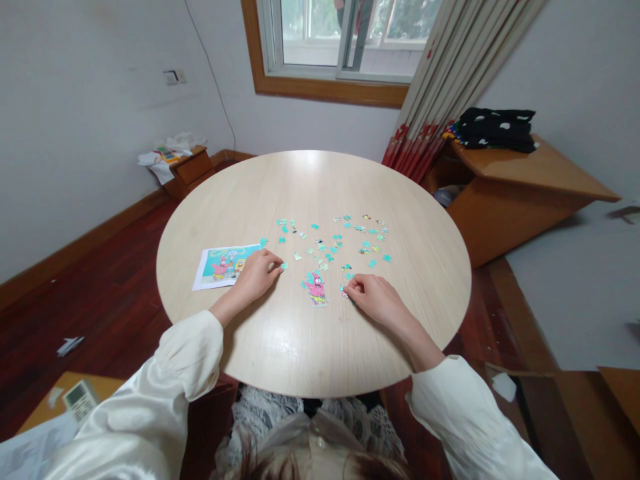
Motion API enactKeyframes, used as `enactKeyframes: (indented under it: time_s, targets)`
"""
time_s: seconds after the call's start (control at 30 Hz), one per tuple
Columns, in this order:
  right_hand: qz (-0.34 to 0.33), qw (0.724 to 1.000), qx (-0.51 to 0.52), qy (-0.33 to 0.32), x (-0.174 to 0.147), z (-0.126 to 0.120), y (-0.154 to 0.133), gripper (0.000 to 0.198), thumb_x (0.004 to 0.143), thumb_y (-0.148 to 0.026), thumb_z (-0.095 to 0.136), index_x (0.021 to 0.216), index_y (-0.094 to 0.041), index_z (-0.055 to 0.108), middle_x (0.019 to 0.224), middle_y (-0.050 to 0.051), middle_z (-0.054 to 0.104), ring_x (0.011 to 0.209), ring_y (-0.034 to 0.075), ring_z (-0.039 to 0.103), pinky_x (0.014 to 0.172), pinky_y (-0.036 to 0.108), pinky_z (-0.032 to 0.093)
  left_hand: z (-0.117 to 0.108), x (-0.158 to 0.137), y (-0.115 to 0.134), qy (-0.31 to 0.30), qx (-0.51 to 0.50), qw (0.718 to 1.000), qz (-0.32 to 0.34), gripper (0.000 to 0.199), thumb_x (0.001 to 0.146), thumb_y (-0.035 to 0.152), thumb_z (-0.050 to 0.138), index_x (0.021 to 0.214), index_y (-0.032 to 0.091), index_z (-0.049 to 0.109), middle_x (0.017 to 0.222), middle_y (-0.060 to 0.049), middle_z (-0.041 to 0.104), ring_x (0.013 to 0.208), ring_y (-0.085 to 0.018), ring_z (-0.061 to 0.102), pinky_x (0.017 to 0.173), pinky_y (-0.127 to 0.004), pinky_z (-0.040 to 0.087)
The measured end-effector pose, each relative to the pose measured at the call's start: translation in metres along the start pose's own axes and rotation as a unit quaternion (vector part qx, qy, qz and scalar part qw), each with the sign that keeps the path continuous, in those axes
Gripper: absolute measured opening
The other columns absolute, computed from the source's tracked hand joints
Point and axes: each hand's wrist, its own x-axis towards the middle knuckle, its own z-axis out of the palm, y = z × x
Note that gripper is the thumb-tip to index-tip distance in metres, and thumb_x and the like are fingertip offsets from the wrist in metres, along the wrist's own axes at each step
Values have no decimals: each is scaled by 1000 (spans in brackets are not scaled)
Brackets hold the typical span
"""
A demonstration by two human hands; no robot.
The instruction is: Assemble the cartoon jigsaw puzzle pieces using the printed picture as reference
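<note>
My left hand (261, 272) rests beside the printed reference picture (209, 281), covering part of its right side. Its thumb and fingers are closed at a small teal and pale jigsaw piece (285, 266). On the right, my right hand (374, 295) pinches another jigsaw piece (343, 291) with teal and pink on it, low at the tabletop. Between the two hands lies a joined section of puzzle (317, 290) showing a pink starfish character with some teal around it. Several loose jigsaw pieces (330, 257) are scattered beyond it.
Everything lies on a round pale wooden table (310, 353). A wooden cabinet (520, 193) with folded black cloth (497, 130) stands at right, beside a curtain (450, 73). At lower left, a remote control (81, 402) lies on a surface.
</note>
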Motion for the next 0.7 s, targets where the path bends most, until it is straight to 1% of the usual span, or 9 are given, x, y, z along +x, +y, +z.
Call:
enactKeyframes:
  time_s: [0.17, 0.3, 0.53, 0.7]
  targets:
    - [-6, 1000, 4, 7, -1, 0, 0, 18, 81, -25, 54, 64, -20, 57, 65, 2, 63, 61, 16, 54, 54, 26, 27, -2, 0, 7, -19, -24, 999, -15, 9, 83, 16, 60, 85, 16, 69, 90, -9, 65, 87, -25, 60, 82, -42, 48]
    - [-5, 999, 24, 20, 1, -5, 5, 21, 81, -29, 55, 62, -20, 54, 63, 1, 61, 60, 15, 52, 55, 26, 28, -2, -2, 16, -35, -34, 999, -24, 8, 83, 15, 60, 84, 17, 67, 90, -7, 64, 87, -22, 59, 83, -38, 47]
    - [-11, 994, 80, 74, 13, -27, 31, 24, 79, -34, 56, 60, -19, 54, 58, 1, 56, 55, 14, 48, 55, 27, 30, 0, 0, 24, -43, -51, 997, -31, 5, 82, 14, 62, 83, 16, 67, 89, -7, 64, 88, -22, 59, 83, -37, 46]
    - [6, 989, 93, 117, 31, -36, 49, 20, 77, -32, 57, 62, -18, 59, 59, 1, 56, 55, 14, 48, 55, 27, 31, 6, -1, 21, -24, -55, 998, -23, 6, 83, 16, 61, 83, 16, 67, 88, -7, 64, 87, -22, 58, 83, -39, 46]
